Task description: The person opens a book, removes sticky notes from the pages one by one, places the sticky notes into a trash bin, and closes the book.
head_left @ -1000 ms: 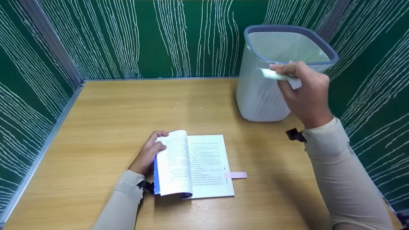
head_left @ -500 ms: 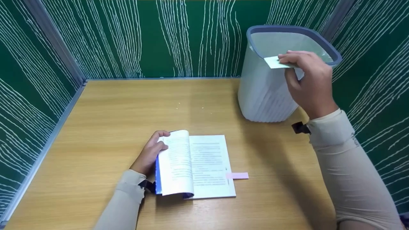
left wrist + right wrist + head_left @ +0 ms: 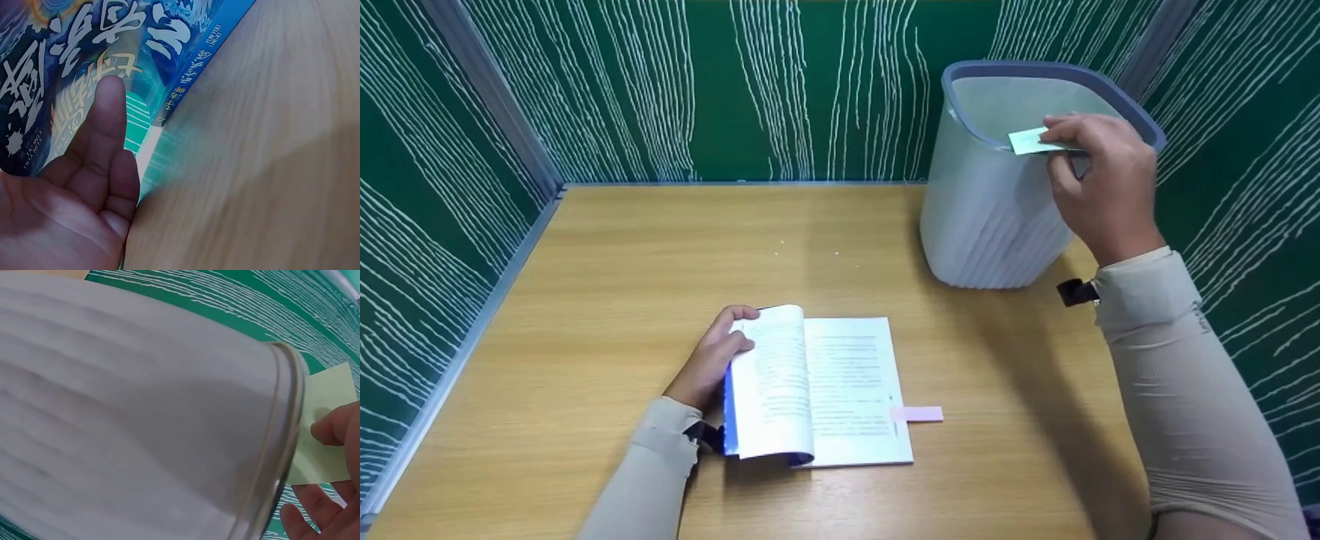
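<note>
An open book (image 3: 851, 382) lies on the table, its left-hand pages lifted and curved. My left hand (image 3: 706, 364) grips that left side, thumb on the page; in the left wrist view its fingers press on the illustrated blue cover (image 3: 163, 62). A pink sticky strip (image 3: 926, 414) juts from the right page's edge. At the upper right, my right hand (image 3: 1110, 176) pinches a pale green sticky note (image 3: 1027, 141) by the near rim of a white bin (image 3: 990, 210). The right wrist view shows the green note (image 3: 332, 388) beside the bin's rim, thumb on its face.
The bin has a grey-blue rim and a liner, and stands at the table's back right corner. Green panels (image 3: 877, 90) with white wavy lines enclose the table (image 3: 622, 300) at the back and sides. A few tiny white specks lie mid-table.
My right hand has risen and moved slightly right with the green note, from in front of the bin up to its rim. The left hand and book stay in place.
</note>
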`<state>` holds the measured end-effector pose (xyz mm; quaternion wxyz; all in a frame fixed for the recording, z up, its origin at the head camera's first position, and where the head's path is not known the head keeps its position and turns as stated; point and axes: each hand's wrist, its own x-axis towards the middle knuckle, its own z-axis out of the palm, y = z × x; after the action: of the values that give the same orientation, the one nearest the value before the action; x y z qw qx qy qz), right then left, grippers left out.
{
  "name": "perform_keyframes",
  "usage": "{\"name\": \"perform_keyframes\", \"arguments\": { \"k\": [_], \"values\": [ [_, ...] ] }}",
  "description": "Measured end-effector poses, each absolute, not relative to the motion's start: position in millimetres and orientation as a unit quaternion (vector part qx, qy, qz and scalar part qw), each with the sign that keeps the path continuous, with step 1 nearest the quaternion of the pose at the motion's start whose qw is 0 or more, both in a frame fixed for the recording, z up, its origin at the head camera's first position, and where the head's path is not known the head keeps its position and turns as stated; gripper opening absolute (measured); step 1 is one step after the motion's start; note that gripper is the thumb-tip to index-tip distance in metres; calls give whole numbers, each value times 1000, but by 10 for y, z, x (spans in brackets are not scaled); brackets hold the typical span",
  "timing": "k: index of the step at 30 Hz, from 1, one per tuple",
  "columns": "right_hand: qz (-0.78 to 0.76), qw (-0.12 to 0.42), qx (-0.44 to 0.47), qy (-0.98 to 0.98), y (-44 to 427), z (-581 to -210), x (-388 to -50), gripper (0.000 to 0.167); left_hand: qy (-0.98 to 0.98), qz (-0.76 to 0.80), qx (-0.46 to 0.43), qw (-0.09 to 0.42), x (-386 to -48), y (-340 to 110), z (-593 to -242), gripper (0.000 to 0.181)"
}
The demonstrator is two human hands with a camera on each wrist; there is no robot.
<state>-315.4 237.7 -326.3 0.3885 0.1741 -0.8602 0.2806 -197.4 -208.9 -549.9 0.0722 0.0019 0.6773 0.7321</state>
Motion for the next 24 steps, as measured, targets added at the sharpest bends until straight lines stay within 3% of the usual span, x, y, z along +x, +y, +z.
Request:
{"name": "perform_keyframes", "arguments": {
  "k": [24],
  "values": [
    [283, 391, 150, -863, 2403, -3336, -3155, 35, 673, 735, 3, 75, -1989, -2092, -5514, 43]
  ]
}}
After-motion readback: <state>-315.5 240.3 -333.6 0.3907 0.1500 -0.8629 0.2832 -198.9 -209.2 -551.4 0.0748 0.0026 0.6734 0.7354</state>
